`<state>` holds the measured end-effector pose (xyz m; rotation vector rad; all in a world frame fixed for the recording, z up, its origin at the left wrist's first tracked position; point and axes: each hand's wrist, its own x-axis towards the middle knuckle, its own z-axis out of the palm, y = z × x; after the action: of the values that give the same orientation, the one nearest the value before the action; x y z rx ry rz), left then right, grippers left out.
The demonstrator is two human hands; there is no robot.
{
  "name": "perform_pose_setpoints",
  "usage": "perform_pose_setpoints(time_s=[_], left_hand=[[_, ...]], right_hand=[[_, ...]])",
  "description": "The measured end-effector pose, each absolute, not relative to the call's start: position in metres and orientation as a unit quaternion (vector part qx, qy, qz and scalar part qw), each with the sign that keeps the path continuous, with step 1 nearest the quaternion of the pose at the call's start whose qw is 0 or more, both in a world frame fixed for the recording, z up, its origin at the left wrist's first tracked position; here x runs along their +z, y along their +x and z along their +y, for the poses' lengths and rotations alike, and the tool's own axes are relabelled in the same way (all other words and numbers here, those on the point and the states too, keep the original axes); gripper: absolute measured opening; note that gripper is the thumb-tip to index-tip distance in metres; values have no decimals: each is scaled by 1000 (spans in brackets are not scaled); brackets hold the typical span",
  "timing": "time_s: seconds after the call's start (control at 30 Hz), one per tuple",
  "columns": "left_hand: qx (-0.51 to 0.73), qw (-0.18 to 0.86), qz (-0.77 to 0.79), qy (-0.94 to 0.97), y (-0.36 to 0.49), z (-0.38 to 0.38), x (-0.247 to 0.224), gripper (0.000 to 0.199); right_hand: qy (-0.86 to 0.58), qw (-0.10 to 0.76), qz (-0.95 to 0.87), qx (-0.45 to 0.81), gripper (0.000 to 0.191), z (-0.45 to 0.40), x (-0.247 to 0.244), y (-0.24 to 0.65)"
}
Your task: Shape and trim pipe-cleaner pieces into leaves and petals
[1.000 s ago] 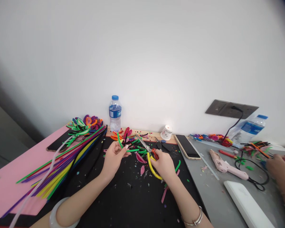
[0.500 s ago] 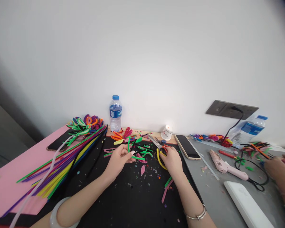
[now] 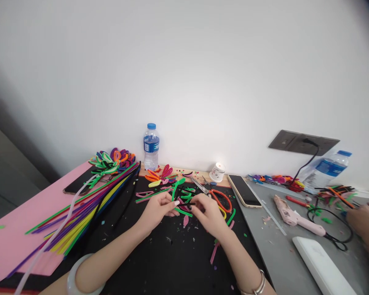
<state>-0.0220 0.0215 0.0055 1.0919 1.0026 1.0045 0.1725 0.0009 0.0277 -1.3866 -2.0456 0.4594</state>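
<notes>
My left hand (image 3: 158,209) pinches a green pipe cleaner (image 3: 175,189) together with a short black pipe cleaner (image 3: 187,204) at the middle of the black mat (image 3: 160,262). The black piece's other end is between the fingertips of my right hand (image 3: 207,213), so it spans the small gap between both hands. Orange-handled scissors (image 3: 222,200) lie just beyond my right hand, touched by neither hand. Pink and green pipe cleaner pieces (image 3: 187,192) are scattered behind my fingers, and a yellow piece (image 3: 223,213) shows partly beside my right hand.
Long pipe cleaners (image 3: 80,213) lie in a bundle on the left. A water bottle (image 3: 151,146) and paper cup (image 3: 217,172) stand by the wall. To the right are a phone (image 3: 244,191), a pink glue gun (image 3: 298,219), a white case (image 3: 321,262) and another person's hand (image 3: 361,223).
My right hand has left the scissors and moved left to grip the black pipe cleaner. The scissors now lie on the mat. My left hand still holds the green and black pieces.
</notes>
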Motion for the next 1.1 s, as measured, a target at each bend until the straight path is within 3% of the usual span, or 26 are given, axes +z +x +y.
perform_pose_setpoints(time_s=[0.17, 0.3, 0.57, 0.77, 1.1], left_hand=[[426, 629, 427, 491, -21, 20, 7, 26], [418, 629, 429, 495, -21, 19, 9, 26], [361, 611, 406, 576, -22, 17, 3, 24], [299, 617, 390, 614, -20, 14, 3, 25], [290, 590, 401, 638, -19, 12, 0, 23]], right_hand=[[-494, 319, -786, 191, 28, -5, 19, 156], [-506, 344, -761, 217, 33, -2, 15, 157], [-529, 441, -702, 181, 12, -1, 17, 160], [-503, 440, -722, 178, 20, 3, 12, 160], [-468, 437, -705, 304, 19, 4, 6, 152]])
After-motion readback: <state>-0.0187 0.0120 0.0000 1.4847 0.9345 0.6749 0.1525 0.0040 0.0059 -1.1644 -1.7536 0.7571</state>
